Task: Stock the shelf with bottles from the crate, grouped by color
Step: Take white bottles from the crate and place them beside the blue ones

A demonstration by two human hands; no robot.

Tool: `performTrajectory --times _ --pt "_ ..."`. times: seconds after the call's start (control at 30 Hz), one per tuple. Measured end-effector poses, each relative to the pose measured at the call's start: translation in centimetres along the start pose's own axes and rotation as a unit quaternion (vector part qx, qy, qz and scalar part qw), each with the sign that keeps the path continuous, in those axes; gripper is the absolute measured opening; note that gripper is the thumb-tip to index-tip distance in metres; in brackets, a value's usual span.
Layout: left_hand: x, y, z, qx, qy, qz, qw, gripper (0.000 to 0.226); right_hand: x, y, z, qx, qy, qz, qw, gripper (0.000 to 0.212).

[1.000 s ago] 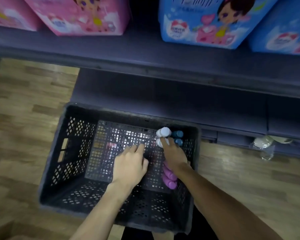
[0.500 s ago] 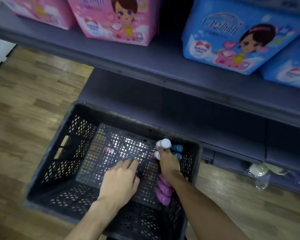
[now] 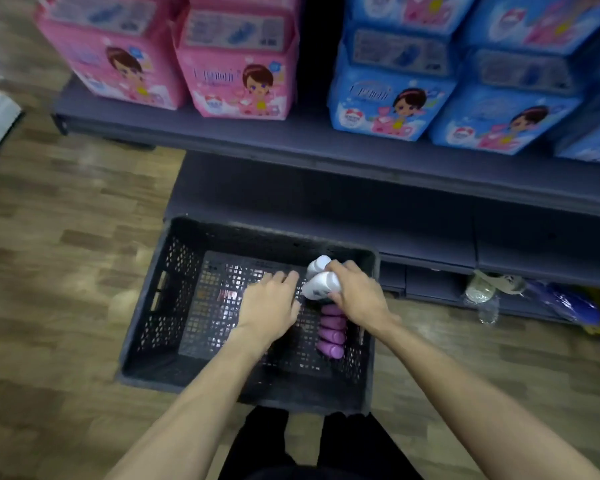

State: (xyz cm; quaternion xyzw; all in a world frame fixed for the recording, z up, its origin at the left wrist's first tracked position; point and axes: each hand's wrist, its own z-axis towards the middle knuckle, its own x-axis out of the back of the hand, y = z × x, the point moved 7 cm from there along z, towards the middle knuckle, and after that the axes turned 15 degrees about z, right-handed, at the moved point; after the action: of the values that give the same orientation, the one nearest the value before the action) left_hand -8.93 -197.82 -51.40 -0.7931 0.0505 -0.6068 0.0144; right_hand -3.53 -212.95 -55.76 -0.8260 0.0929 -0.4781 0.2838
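A white bottle (image 3: 321,285) lies tilted under the curled fingers (image 3: 340,271) of the right hand (image 3: 359,294), lifted inside the dark perforated crate (image 3: 174,289). A second white bottle (image 3: 317,265) stands just beyond those fingers. Purple bottles (image 3: 331,332) lie in a row below the wrist, along the crate's right wall.

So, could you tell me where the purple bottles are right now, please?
The purple bottles lie in a row against the right wall of the crate, just under the right hand and its white bottle.
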Motion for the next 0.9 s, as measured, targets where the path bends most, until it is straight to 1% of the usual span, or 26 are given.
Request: performTrajectory --times 0.13,0.2,0.3,0.43,0.57,0.67,0.77,0.9 --pt "3.6 0.2 0.2 -0.047 0.054 -0.003 0.997 0.032 4.9 -4.4 -3.5 0.068 0.061 0.049 0.995 0.050" --pt "6.1 0.4 -0.6 -0.078 0.105 0.004 0.991 0.027 7.4 -6.7 -5.5 0.103 0.100 0.081 0.986 0.057" --pt "9.7 0.0 -2.0 -0.090 0.188 0.009 0.978 0.021 11.0 -9.5 -8.2 0.135 0.149 0.112 0.973 0.058" --pt "14.8 -0.9 -2.7 -0.093 0.265 0.012 0.960 0.018 15.0 -12.6 -10.5 0.171 0.183 0.107 0.962 0.057" --pt "19.9 -1.3 -3.1 -0.103 0.317 0.020 0.942 0.016 19.1 -15.3 -12.2 0.203 0.223 0.108 0.947 0.061" --pt "23.6 -1.5 -3.6 -0.111 0.360 0.015 0.926 0.020 22.3 -17.2 -13.4 0.228 0.237 0.126 0.936 0.064" --pt "27.8 -1.6 -4.2 -0.129 0.406 0.025 0.904 0.027 25.9 -19.1 -14.8 0.248 0.257 0.127 0.925 0.064" --pt "34.2 -1.5 -4.8 -0.134 0.463 0.067 0.874 0.024 31.1 -22.0 -17.3 0.278 0.285 0.128 0.909 0.059"
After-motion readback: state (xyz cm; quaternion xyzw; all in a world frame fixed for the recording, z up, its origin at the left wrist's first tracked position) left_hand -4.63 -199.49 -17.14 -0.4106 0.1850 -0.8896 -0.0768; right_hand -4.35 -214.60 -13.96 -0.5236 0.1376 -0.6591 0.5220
